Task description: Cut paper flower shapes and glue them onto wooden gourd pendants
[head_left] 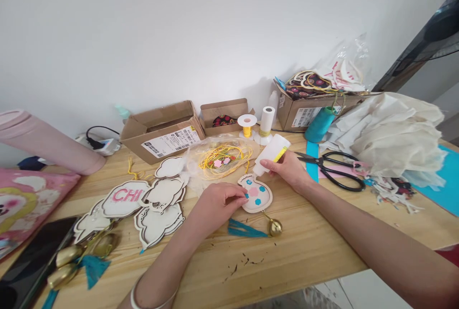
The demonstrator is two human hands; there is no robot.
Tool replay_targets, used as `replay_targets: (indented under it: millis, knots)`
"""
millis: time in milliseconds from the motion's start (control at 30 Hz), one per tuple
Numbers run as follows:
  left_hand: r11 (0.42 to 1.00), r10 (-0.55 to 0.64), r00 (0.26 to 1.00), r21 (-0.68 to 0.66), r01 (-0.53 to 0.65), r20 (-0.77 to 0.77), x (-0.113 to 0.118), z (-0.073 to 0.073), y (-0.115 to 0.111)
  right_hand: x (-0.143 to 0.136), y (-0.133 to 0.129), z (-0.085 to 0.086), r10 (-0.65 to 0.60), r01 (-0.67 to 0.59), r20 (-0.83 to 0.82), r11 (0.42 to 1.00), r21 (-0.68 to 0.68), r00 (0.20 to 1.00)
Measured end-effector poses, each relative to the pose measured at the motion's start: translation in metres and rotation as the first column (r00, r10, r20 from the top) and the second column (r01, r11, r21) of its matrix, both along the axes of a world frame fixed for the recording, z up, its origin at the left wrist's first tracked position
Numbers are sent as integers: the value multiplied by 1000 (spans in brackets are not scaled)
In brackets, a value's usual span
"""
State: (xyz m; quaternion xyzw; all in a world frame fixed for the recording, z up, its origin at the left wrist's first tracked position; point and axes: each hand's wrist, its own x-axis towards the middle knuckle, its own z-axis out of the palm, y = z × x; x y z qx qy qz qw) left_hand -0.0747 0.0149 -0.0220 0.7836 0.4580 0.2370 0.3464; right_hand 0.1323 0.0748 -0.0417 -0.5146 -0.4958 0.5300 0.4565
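Note:
On the table lies a gourd-shaped ornament (264,200) with a pale fabric face, blue flower pieces and a pink flower (253,192) at its middle. My left hand (218,206) reaches over its left edge, thumb and finger pinched together beside a blue flower; whatever they hold is hidden. Wrapped in my right hand (289,171) is a white squeeze bottle (271,152) with a yellow label, tilted with its tip down at the top of the ornament. A gold bell (275,227) and a blue tassel (247,228) hang from the ornament's lower end.
Cloud-shaped wooden frames (159,223) and gold bells (64,273) lie left, near a phone (39,261). Behind are yellow cord (218,158) in a plastic bag, cardboard boxes (161,134) and thread spools (247,127). Black scissors (339,170) and pale cloth (390,132) lie right.

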Motion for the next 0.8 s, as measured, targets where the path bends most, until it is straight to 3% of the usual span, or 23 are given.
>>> replay_targets:
  millis: [167,533,800]
  knots:
    - [999,14,998,-33,-16,-59,0,2,-1,1,1,2,-62,58,-83,997,-41,995]
    - [993,-36,994,107,47,-108,0,-4,0,-4,-5,5,-22,21,10,995,96,1000]
    - [993,-42,992,100,55,-121,1,-3,-1,-7,-9,9,-20,14,42,991,136,999]
